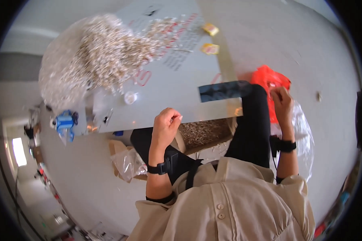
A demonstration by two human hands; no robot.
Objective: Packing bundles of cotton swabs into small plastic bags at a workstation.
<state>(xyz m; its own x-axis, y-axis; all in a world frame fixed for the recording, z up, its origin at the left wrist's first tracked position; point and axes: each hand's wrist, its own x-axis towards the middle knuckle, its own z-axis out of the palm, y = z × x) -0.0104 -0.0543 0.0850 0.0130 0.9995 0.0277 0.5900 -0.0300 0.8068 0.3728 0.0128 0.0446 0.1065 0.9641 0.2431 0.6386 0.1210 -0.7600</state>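
Note:
My left hand (166, 125) is raised over the table's near edge, its fingers curled into a pinch. Whatever it may hold is too small to make out. To the right, beyond my right knee, my right hand (283, 105) hangs in front of a red plastic bag (265, 76). Its fingers are bent together, and any content is hidden. Between my legs stands a cardboard box (210, 147) with many small brownish pieces (203, 133) in it. A large heap of small tan and whitish pieces (108, 50) spills from a clear plastic bag (58, 76) on the table.
A grey sheet with red print covers the table (149, 108). A dark strip (219, 91) lies by my right knee, two yellow packets (210, 49) farther off. A small round white container (130, 97) and a blue object (65, 121) sit left. Clear plastic (301, 132) lies right.

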